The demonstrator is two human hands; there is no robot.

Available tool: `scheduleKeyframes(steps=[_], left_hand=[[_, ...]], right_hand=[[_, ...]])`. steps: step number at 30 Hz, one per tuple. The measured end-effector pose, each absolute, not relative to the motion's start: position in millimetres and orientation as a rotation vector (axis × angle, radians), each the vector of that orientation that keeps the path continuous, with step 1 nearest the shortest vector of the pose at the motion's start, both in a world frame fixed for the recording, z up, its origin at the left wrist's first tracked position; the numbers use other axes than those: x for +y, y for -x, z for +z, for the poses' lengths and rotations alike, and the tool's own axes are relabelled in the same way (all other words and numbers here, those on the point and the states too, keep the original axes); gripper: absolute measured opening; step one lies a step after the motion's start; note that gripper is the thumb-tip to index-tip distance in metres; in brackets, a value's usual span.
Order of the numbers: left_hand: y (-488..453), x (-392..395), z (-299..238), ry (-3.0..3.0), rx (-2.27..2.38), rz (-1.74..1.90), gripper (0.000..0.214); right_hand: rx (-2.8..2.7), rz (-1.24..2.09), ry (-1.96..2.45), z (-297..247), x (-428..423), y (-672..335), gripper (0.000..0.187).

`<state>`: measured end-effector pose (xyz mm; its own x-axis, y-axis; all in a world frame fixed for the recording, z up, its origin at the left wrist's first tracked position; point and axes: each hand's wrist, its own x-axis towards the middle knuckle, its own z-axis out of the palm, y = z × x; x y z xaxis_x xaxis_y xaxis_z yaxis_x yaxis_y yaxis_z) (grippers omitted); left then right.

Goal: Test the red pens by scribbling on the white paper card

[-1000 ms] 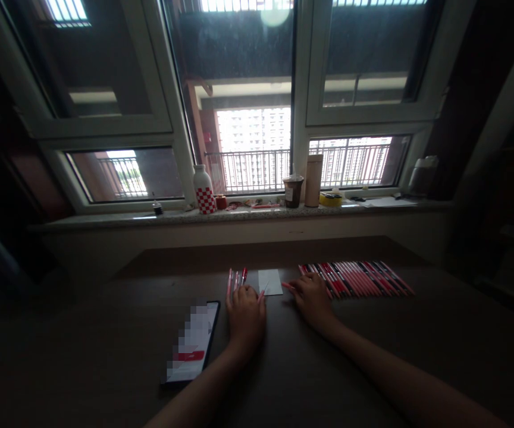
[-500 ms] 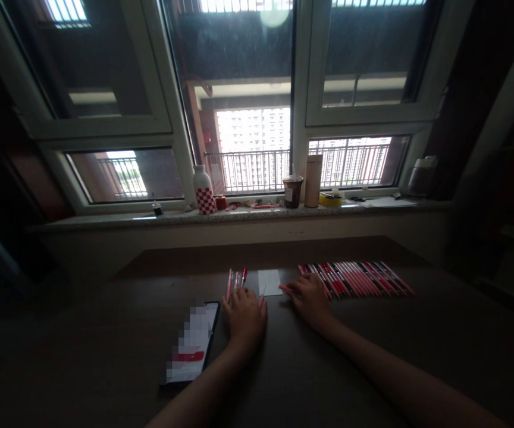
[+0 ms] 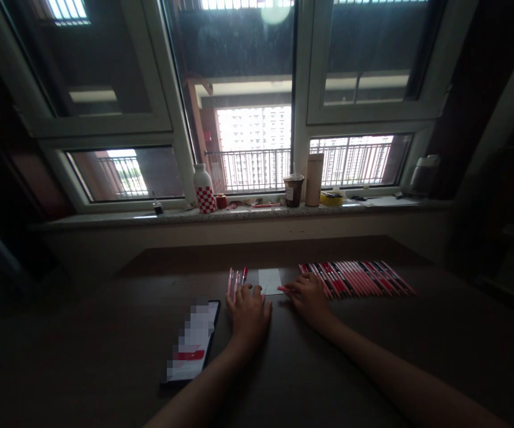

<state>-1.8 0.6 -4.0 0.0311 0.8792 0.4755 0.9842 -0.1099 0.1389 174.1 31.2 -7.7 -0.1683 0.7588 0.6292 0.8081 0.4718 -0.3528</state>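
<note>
My left hand (image 3: 248,312) lies palm down on the dark table (image 3: 373,356) with its fingers spread. Its fingertips are just short of a few red and pink pens (image 3: 235,277). No pen shows in this hand. My right hand (image 3: 309,297) is curled around a pink pen whose red tip (image 3: 284,289) points left, beside a small white paper (image 3: 269,280). A long row of several red, pink and black pens (image 3: 359,277) lies side by side to the right of that hand.
A phone (image 3: 192,343) with a lit screen lies left of my left forearm. On the window sill (image 3: 150,217) behind the table stand a red-checked white bottle (image 3: 203,189), a dark cup (image 3: 293,190), a tall beige flask (image 3: 314,179) and small items.
My left hand has shifted slightly right and flattened; the pink pen tip seen at its right side no longer shows. My right hand has barely moved.
</note>
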Motion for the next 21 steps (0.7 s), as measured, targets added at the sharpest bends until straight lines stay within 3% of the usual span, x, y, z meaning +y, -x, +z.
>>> scheduleKeyframes(steps=[21], left_hand=[[3.1, -1.8, -3.6, 2.317, -1.820, -0.708, 0.032]], right_hand=[[-2.028, -0.020, 1.357, -12.6, 33.4, -176.0, 0.019]])
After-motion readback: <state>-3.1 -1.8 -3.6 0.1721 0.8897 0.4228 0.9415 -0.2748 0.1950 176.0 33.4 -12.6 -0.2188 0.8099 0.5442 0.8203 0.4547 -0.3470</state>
